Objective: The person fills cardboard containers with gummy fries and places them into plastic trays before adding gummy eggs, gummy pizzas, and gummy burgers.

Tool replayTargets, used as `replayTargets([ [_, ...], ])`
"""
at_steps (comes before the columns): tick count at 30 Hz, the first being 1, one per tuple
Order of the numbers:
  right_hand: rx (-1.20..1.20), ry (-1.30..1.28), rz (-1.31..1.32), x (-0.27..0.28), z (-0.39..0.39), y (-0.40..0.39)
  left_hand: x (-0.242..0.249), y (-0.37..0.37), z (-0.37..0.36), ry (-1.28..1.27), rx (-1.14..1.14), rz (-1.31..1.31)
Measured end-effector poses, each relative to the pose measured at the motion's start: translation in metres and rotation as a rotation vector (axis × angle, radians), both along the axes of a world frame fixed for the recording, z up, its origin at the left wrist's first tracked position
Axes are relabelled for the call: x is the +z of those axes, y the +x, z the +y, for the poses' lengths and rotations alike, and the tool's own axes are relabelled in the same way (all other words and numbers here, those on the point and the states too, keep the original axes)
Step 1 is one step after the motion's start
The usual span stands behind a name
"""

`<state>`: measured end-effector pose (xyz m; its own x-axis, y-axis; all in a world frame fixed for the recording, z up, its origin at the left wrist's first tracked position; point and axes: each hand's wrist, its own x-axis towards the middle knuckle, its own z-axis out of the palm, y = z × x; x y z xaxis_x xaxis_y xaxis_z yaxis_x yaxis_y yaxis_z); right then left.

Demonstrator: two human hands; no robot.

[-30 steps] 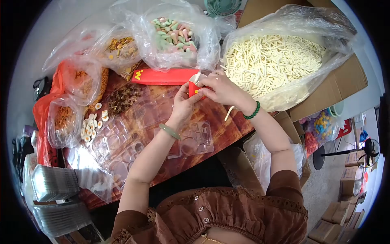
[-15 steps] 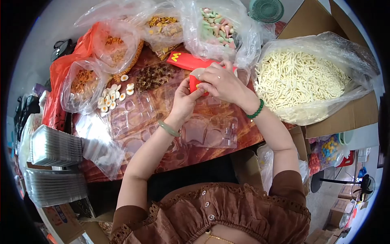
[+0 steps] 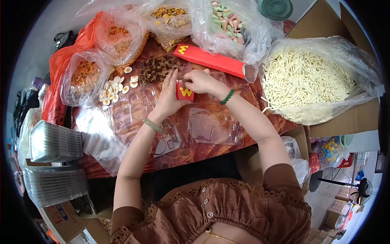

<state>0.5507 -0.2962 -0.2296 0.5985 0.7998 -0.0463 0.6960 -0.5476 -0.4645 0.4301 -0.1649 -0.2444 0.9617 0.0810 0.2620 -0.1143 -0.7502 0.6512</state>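
Note:
My left hand (image 3: 169, 99) is closed around a small red carton (image 3: 185, 92) with a yellow M-like mark, holding it upright over the table. My right hand (image 3: 202, 82) is at the carton's top edge with its fingers curled in. Whatever those fingers pinch is hidden. Just behind the hands lies a long stack of flattened red cartons (image 3: 215, 62). Brown gummies (image 3: 152, 70) are heaped beyond my left hand. Egg-shaped gummies (image 3: 115, 90) are scattered to its left. Clear compartment trays (image 3: 215, 127) rest on the table near my forearms.
On the right, a cardboard box (image 3: 345, 120) holds a bag of pale strand-like candy (image 3: 308, 81). Open bags of orange snacks (image 3: 86, 75), wrapped pieces (image 3: 170, 16) and pastel cone-shaped candy (image 3: 227, 20) line the back. Stacked clear trays (image 3: 57, 142) stand at left.
Both hands have moved left and toward me with the small carton, away from the red stack. The carton's marked face now shows, and the stack is uncovered.

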Motion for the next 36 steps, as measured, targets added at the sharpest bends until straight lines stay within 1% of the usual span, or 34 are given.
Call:
replayTargets([
  [1, 0.019, -0.068, -0.094, -0.003, 0.003, -0.002, -0.001, 0.001, -0.001, -0.017, -0.009, 0.043],
  [2, 0.034, -0.137, -0.188, -0.007, 0.003, -0.004, -0.003, 0.0, -0.003, 0.003, 0.004, 0.022],
  [3, 0.044, 0.07, -0.266, -0.009, -0.001, -0.009, -0.005, 0.001, -0.004, 0.0, -0.009, 0.02],
  [5, 0.042, 0.475, -0.468, -0.012, -0.016, -0.01, -0.012, 0.006, -0.002, 0.084, -0.024, -0.019],
  [7, -0.043, 0.511, -0.342, 0.016, -0.05, -0.011, -0.007, 0.004, -0.003, 0.038, -0.008, -0.07],
  [8, -0.095, 0.515, -0.269, 0.022, -0.073, -0.007, -0.004, 0.005, -0.003, 0.021, -0.003, -0.084],
  [9, -0.208, 0.557, -0.122, 0.017, -0.097, 0.002, 0.004, 0.006, -0.007, -0.01, 0.003, -0.115],
  [11, -0.419, 0.483, -0.234, 0.017, -0.145, 0.017, 0.013, 0.021, -0.019, -0.053, -0.061, -0.152],
  [12, -0.45, 0.49, -0.217, -0.003, -0.166, 0.035, 0.016, 0.03, -0.026, -0.087, -0.11, -0.184],
  [13, -0.483, 0.5, -0.201, -0.025, -0.182, 0.051, 0.02, 0.044, -0.039, 0.005, -0.168, -0.267],
  [14, -0.529, 0.356, -0.193, -0.03, -0.188, 0.056, 0.022, 0.056, -0.054, -0.05, -0.238, -0.214],
  [15, -0.541, 0.321, -0.143, -0.032, -0.189, 0.057, 0.021, 0.071, -0.07, -0.103, -0.305, -0.165],
  [16, -0.55, 0.285, -0.092, -0.033, -0.185, 0.056, 0.013, 0.091, -0.084, -0.094, -0.357, -0.157],
  [17, -0.57, 0.268, -0.052, -0.026, -0.181, 0.052, 0.006, 0.111, -0.095, -0.088, -0.361, -0.165],
  [19, -0.59, 0.315, -0.056, -0.016, -0.176, 0.043, 0.001, 0.144, -0.11, 0.192, -0.473, -0.241],
  [21, -0.592, 0.341, -0.038, -0.014, -0.179, 0.038, 0.005, 0.166, -0.119, 0.249, -0.488, -0.213],
  [23, -0.498, 0.421, -0.052, -0.018, -0.185, 0.035, 0.009, 0.179, -0.123, 0.304, -0.507, -0.178],
  [25, -0.488, 0.458, -0.06, -0.016, -0.192, 0.03, 0.024, 0.185, -0.129, 0.437, -0.549, 0.066],
  [26, -0.468, 0.473, -0.026, -0.014, -0.198, 0.028, 0.025, 0.188, -0.132, 0.442, -0.561, 0.068],
  [28, -0.458, 0.49, 0.004, -0.012, -0.206, 0.026, 0.026, 0.194, -0.136, 0.374, -0.656, 0.039],
  [29, -0.46, 0.559, 0.004, -0.013, -0.209, 0.026, 0.025, 0.196, -0.139, 0.378, -0.666, 0.04],
  [30, -0.459, 0.627, 0.003, -0.012, -0.21, 0.025, 0.023, 0.196, -0.142, 0.338, -0.666, -0.022],
  [31, -0.466, 0.628, 0.002, -0.011, -0.213, 0.023, 0.022, 0.197, -0.145, 0.297, -0.663, -0.084],
  [33, -0.5, 0.567, -0.081, -0.007, -0.218, 0.02, 0.019, 0.198, -0.151, 0.264, -0.677, -0.127],
  [34, -0.503, 0.566, -0.081, -0.01, -0.219, 0.02, 0.017, 0.198, -0.154, 0.228, -0.683, -0.167],
  [36, -0.508, 0.63, -0.171, -0.015, -0.218, 0.019, 0.015, 0.199, -0.16, 0.21, -0.692, -0.212],
])
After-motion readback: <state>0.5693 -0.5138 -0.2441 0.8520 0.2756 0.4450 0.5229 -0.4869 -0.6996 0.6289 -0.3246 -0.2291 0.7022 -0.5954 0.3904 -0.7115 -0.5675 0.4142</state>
